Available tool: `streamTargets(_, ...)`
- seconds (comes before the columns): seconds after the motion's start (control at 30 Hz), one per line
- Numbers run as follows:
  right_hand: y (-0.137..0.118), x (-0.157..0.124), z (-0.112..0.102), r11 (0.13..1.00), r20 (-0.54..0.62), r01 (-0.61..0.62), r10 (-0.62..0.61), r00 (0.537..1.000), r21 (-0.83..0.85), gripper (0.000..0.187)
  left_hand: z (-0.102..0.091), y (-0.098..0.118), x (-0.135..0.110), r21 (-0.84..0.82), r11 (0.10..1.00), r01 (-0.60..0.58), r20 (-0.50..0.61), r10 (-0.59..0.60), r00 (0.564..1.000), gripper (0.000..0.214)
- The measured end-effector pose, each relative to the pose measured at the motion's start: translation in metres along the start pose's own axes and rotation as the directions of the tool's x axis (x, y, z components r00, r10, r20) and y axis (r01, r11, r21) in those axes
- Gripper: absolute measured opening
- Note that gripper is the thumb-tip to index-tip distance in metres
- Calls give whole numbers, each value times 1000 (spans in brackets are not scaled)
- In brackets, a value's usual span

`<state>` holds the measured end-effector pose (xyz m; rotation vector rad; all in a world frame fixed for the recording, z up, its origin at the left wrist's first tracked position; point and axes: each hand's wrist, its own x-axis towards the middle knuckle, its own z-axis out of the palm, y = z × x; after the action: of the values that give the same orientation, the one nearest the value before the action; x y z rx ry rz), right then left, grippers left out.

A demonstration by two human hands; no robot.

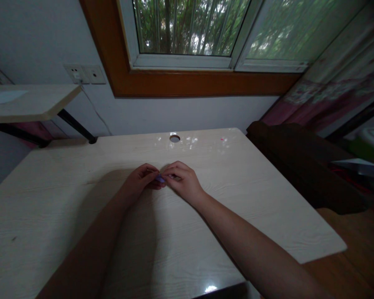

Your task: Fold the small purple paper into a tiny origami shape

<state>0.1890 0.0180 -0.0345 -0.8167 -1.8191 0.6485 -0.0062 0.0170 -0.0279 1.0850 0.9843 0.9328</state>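
Observation:
Both of my hands meet at the middle of a pale wooden desk [65, 207]. My left hand [141, 178] and my right hand [182, 179] have their fingertips pinched together on a small purple object [160, 179]. Most of that object is hidden by my fingers and it is too small to name. My forearms reach in from the bottom of the view and rest low over the desktop.
A round cable hole [175, 138] sits near the desk's far edge. A raised shelf [28, 101] stands at the left. Wall sockets [84, 74] and a window [187, 29] are behind. A dark seat [302, 162] and a curtain [330, 87] are to the right.

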Motion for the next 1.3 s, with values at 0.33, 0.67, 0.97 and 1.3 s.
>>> streamTargets(0.33,1,1,-1,998,28,-47,46,999,37,8,2,1,0,34,999,-19,-18,20,1000,28)
streamTargets(0.67,6,1,1,993,-5,-117,117,993,20,5,0,-2,0,52,997,-59,-16,59,998,28)
streamTargets(0.97,4,1,4,986,-14,-162,163,987,46,2,3,-2,3,194,968,-157,-141,186,972,34)
streamTargets(1.3,0,0,2,991,-62,-124,128,990,59,4,10,7,-3,226,972,-68,-52,82,995,20)
